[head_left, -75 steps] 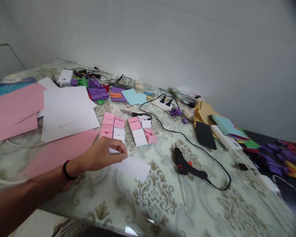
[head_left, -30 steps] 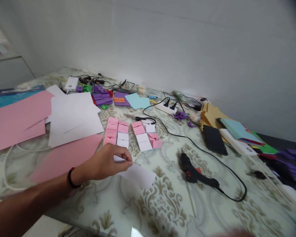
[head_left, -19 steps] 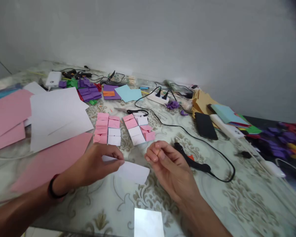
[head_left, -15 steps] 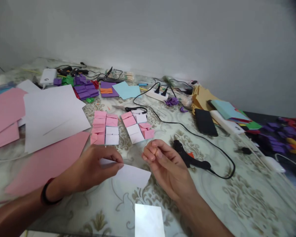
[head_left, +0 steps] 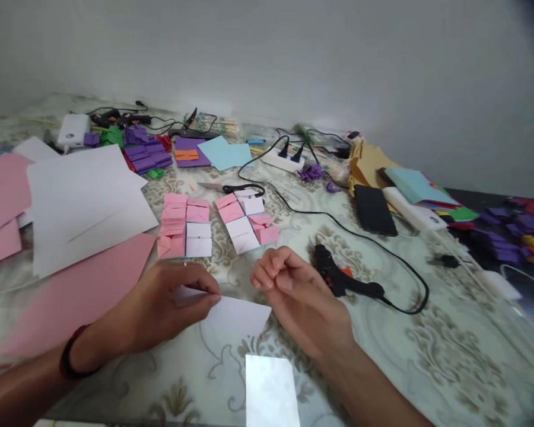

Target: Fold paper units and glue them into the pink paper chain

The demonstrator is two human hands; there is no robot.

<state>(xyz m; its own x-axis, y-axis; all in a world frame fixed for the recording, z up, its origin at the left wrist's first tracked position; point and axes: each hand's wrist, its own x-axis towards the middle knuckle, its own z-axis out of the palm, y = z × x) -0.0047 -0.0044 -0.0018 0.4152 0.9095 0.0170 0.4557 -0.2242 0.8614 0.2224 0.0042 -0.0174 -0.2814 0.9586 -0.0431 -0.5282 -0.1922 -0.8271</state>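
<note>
My left hand pinches the upper edge of a white piece of paper between thumb and fingers. To its right, my right hand hovers with its fingers curled and the thumb tip against them; nothing shows in its grip. Nearer to me lies a small white paper rectangle. Beyond my hands are two groups of folded pink and white paper squares, one on the left and one on the right. A black glue gun rests just right of my right hand.
Large white sheets and pink sheets cover the left side. Scissors, a power strip and a black phone lie farther back. The glue gun's cord loops across the patterned tablecloth.
The camera view has shifted slightly. My right hand's fingers have loosened a little and turned, while my left hand keeps its pinch on the white paper.
</note>
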